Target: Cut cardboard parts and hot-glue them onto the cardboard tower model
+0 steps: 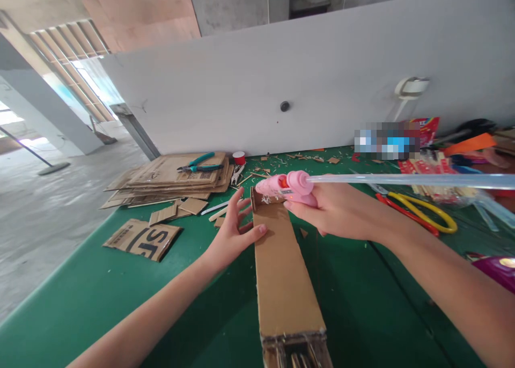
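Right grip holds a pink hot-glue gun; to its left, the wide-spread left grip seemingly rests on a cardboard box.

the cardboard box is cut off at its near end. at its far end, the right hand hides part of the pink glue gun. right of the box, pixelation blurs some items and a purple object is cropped.

Pink glue gun lies nearly level in right grip; long brown cardboard box touches left grip.
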`<state>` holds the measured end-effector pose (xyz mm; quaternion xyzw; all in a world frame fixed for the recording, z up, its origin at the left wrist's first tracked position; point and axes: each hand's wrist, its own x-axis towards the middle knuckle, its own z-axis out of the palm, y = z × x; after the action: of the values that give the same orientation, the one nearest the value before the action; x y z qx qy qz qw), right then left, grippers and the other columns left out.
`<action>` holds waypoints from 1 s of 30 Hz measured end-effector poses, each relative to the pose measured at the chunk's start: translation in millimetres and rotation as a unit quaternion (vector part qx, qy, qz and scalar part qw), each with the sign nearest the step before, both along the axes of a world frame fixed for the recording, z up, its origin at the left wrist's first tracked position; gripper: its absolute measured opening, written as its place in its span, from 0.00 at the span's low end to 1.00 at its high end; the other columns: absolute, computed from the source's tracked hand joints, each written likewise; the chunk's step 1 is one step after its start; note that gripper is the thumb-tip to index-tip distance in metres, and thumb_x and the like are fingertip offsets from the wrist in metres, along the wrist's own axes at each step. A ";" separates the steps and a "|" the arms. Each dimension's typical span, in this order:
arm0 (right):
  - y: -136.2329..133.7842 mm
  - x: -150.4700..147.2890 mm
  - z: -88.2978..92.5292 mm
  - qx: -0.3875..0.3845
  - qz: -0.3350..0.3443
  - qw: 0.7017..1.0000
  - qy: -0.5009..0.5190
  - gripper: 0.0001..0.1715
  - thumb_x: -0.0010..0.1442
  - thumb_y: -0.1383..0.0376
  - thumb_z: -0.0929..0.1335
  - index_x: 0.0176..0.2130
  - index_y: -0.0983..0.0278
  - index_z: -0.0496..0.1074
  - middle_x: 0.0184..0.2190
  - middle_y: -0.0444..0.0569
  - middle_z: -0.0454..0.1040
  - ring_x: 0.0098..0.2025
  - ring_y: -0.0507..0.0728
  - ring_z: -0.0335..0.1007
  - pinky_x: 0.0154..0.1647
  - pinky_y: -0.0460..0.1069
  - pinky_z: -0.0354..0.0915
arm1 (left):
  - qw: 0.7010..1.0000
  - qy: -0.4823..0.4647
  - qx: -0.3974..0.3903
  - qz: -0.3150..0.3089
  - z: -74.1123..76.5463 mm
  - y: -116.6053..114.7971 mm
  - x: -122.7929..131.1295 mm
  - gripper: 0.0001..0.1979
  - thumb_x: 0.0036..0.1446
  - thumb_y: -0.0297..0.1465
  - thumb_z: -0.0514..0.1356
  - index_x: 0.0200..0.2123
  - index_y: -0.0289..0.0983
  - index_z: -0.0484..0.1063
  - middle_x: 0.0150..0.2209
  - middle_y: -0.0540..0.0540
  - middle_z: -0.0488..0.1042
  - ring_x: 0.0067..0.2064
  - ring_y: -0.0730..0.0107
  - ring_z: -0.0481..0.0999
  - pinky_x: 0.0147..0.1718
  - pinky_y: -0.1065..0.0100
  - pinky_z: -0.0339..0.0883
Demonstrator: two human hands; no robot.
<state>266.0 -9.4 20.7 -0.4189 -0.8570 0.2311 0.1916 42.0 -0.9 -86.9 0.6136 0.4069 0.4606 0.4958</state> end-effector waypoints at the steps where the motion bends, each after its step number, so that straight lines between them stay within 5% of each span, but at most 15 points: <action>1: 1.3 0.6 -2.7 0.007 -0.001 1.000 -0.003 0.20 0.64 0.60 0.57 0.51 0.60 0.68 0.43 0.46 0.75 0.23 0.48 0.63 0.30 0.45 0.60 | 0.998 0.029 0.051 0.021 0.5 0.8 -2.4 0.41 0.51 0.35 0.65 0.63 0.52 0.44 0.64 0.42 0.53 0.63 0.52 0.55 0.55 0.51 0.60; 6: 3.7 1.3 -7.0 0.070 0.010 0.998 -0.001 0.18 0.63 0.61 0.58 0.49 0.60 0.70 0.42 0.45 0.76 0.33 0.53 0.69 0.35 0.47 0.62 | 0.970 0.089 0.217 0.060 9.1 6.5 -10.5 0.23 0.59 0.34 0.57 0.58 0.48 0.59 0.60 0.44 0.61 0.61 0.57 0.60 0.56 0.54 0.60; 20: 13.1 1.3 -14.2 0.125 0.026 0.992 -0.023 0.16 0.62 0.60 0.61 0.45 0.61 0.72 0.34 0.47 0.76 0.37 0.57 0.71 0.42 0.50 0.64 | 0.952 0.124 0.251 0.125 15.3 14.7 -7.8 0.14 0.57 0.31 0.59 0.48 0.41 0.71 0.46 0.46 0.75 0.48 0.65 0.74 0.52 0.60 0.66; 27: 16.1 2.1 -18.9 0.132 0.064 0.989 0.001 0.17 0.62 0.61 0.60 0.48 0.59 0.70 0.42 0.46 0.75 0.46 0.57 0.70 0.47 0.50 0.63 | 0.951 0.128 0.246 0.136 15.4 15.9 -6.7 0.14 0.56 0.31 0.59 0.47 0.40 0.72 0.44 0.46 0.76 0.46 0.65 0.75 0.49 0.62 0.68; 30: 15.8 1.4 -20.0 0.134 0.055 0.989 -0.017 0.17 0.63 0.60 0.58 0.45 0.59 0.71 0.36 0.46 0.76 0.40 0.56 0.72 0.41 0.49 0.63 | 0.953 0.125 0.241 0.132 15.8 15.8 -6.7 0.13 0.57 0.31 0.59 0.47 0.39 0.71 0.43 0.45 0.76 0.46 0.64 0.75 0.49 0.61 0.68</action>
<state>267.3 6.4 0.7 -0.3459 -0.9048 0.1174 0.2187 35.3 14.9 -71.1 0.7081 0.4200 0.5261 0.2130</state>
